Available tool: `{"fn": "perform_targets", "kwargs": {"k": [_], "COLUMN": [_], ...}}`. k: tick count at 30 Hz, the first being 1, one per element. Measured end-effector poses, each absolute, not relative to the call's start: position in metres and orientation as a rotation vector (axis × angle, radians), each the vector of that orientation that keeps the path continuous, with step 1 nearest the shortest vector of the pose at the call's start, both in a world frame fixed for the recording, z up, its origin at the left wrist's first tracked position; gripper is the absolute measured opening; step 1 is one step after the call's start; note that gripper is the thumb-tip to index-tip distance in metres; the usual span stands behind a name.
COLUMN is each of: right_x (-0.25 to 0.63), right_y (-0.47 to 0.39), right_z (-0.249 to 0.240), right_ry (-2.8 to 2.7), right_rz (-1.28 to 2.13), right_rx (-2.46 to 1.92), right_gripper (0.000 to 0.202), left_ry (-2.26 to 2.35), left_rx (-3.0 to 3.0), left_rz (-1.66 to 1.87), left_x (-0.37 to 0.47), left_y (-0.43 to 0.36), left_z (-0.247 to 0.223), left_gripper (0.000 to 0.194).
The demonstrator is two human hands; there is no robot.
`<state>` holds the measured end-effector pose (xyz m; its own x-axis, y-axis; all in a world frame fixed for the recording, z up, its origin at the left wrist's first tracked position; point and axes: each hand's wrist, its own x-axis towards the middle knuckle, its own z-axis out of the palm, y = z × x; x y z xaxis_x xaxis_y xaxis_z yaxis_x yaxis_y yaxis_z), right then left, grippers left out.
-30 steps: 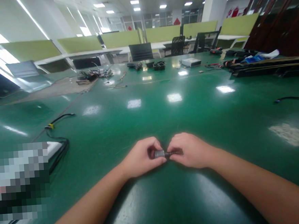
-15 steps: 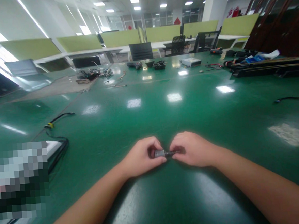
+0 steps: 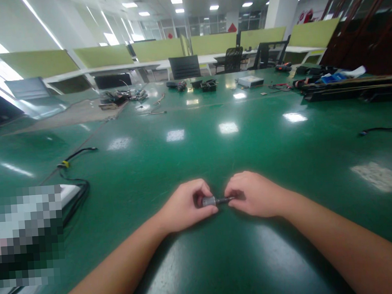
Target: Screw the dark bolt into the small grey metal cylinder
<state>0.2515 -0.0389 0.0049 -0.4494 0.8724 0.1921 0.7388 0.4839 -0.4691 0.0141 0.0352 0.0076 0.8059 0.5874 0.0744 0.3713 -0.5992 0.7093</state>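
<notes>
The left hand [image 3: 185, 207] curls its fingers [image 3: 204, 187] closed round a grey metal cylinder [image 3: 209, 201], presumably steadying it, while the right hand [image 3: 255, 194], nearly closed, pinches the dark rod [image 3: 221, 200] protruding toward three o'clock.

Grey on cylinder [image 3: 209, 201] in grip, dark on rod [image 3: 221, 200] poking out. Green on tabletop [image 3: 197, 160] all around, white on reflections [image 3: 228, 127] beyond; far past those, yellow-green on partitions [image 3: 213, 44]. Left of grip, black on cable [image 3: 82, 151], yellow on its band [image 3: 64, 164].
</notes>
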Motion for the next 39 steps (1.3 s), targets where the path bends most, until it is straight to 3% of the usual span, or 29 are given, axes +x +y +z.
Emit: {"fn": "perform_targets", "kwargs": {"k": [26, 39], "right_x": [0.266, 0.287], "right_y": [-0.041, -0.033], "right_z": [0.01, 0.011], "right_ry": [-2.256, -2.142], "right_rz": [0.529, 0.831], "right_rx": [-1.436, -1.517], "right_gripper": [0.009, 0.011], "left_ry": [0.715, 0.697], "left_rx": [2.262, 2.266], "left_rz": [0.374, 0.373], "left_x": [0.013, 0.012], "left_y": [0.034, 0.035], "left_z": [0.007, 0.004], "left_gripper": [0.025, 0.028]}}
